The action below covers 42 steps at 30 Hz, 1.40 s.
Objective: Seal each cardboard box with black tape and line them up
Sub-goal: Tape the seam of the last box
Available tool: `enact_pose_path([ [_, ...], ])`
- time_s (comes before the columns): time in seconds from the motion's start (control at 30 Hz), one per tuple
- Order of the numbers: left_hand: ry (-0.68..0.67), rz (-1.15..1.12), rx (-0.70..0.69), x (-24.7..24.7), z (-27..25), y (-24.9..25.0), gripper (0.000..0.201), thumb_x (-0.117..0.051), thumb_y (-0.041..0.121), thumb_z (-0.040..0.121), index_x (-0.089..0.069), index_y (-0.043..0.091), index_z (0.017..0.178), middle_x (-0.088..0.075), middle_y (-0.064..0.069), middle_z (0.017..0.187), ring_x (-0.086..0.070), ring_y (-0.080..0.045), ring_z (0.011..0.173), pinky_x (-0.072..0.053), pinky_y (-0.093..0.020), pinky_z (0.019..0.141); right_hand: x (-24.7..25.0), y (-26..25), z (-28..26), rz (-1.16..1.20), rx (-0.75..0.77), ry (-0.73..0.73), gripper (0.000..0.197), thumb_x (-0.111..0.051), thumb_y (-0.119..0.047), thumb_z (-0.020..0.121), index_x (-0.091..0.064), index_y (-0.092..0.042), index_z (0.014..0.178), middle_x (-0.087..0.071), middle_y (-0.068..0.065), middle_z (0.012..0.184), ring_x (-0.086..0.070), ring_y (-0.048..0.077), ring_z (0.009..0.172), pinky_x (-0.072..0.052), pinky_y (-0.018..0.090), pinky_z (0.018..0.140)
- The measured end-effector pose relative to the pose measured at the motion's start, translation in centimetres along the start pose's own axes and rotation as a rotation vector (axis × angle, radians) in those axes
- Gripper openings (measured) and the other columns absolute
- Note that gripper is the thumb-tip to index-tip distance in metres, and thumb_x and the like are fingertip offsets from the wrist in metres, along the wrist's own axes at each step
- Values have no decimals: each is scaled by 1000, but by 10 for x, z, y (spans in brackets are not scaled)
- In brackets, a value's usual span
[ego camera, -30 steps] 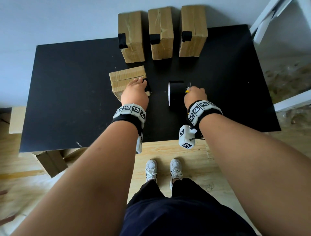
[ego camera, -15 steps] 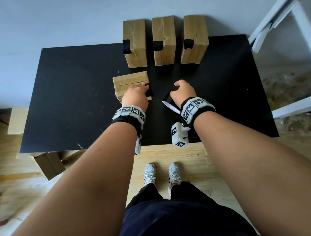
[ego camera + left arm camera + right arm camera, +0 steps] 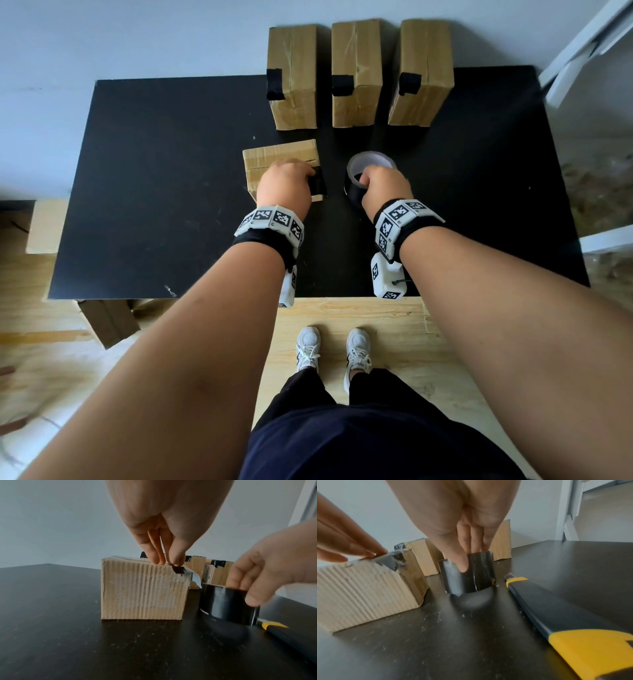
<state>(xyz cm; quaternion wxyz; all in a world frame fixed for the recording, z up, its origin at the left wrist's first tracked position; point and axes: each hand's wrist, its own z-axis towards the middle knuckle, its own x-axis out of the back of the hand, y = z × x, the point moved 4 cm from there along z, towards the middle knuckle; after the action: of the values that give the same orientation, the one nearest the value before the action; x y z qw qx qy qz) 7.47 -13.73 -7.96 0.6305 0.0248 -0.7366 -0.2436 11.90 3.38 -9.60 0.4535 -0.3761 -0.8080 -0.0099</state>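
Observation:
Three cardboard boxes, each with a black tape strip, stand in a row at the far edge of the black table. A fourth box sits nearer, mid-table. My left hand presses straight fingers on a black tape piece at its top right corner. Just right of it, my right hand pinches the black tape roll, thumb outside, fingers inside the core. The roll sits low over the table.
A yellow-and-black utility knife lies on the table right of the roll, hidden by my hand in the head view. A white frame stands past the table's right end. Cardboard pieces lie on the floor at left.
My right hand left the knife's spot, took the roll that stood on its edge and turned it so the core faces up. My left hand stayed on the near box.

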Motion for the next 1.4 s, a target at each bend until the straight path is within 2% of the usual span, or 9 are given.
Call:
enact_pose_path([
  [0.1,69,-96,32,9,-1,0,34,-46,3,92,-68,14,114,-62,-2,121,-57,-23,111,-47,-32,92,-9,3,-12,-37,191,194,30,-49,-9,89,-60,-11,117,-61,14,120,-57,32,112,-45,38,91],
  [0.3,172,-174,59,16,-4,-11,30,-47,6,91,-71,15,106,-58,1,118,-51,-21,112,-47,-35,90,-7,-25,-14,119,300,291,35,-49,-10,91,-62,-12,123,-60,10,126,-54,27,118,-43,33,98],
  [0.53,-64,52,-12,6,-3,-27,36,-40,24,101,-52,29,135,-32,2,153,-19,-21,144,-17,-36,118,-24,-54,-19,157,311,227,31,-47,-26,98,-69,-14,116,-70,7,110,-63,25,102,-49,32,84],
  [0.67,-73,137,6,3,-8,-28,41,-41,24,99,-47,34,138,-29,5,154,-21,-22,143,-25,-36,115,-31,-57,-13,203,261,170,33,-47,-31,97,-73,-12,93,-66,8,82,-65,29,88,-44,29,69],
  [0.8,11,225,14,4,-19,-21,41,-46,22,95,-51,30,134,-44,-2,140,-38,-30,124,-44,-41,95,-34,-60,-7,244,235,119,32,-45,-26,96,-71,-12,107,-69,11,105,-62,30,101,-39,26,74],
  [0.93,54,261,48,6,-28,-24,36,-47,24,95,-54,25,130,-48,-8,123,-41,-33,114,-44,-40,86,-38,-73,-6,187,325,-3,38,-39,-7,93,-65,-9,121,-61,13,127,-53,32,120,-42,34,99],
  [1.07,111,176,79,13,-28,-25,27,-47,26,94,-66,23,113,-50,-6,113,-43,-30,107,-44,-36,75,-37,-69,-5,163,370,-43,57,-41,0,87,-55,-25,136,-52,9,138,-50,28,125,-43,35,104],
  [1.23,27,-39,21,22,-24,-24,43,-55,29,85,-59,21,127,-46,-1,140,-32,-25,136,-28,-41,112,-40,-52,-12,106,410,145,53,-59,-5,85,-52,-21,135,-53,7,130,-54,25,119,-46,34,98],
  [1.4,-89,-9,-34,18,-27,-22,49,-55,28,93,-44,26,141,-32,0,153,-16,-25,145,-16,-39,118,-47,-52,-12,119,420,271,40,-66,-16,87,-54,-14,124,-57,5,121,-57,23,110,-47,34,89],
])
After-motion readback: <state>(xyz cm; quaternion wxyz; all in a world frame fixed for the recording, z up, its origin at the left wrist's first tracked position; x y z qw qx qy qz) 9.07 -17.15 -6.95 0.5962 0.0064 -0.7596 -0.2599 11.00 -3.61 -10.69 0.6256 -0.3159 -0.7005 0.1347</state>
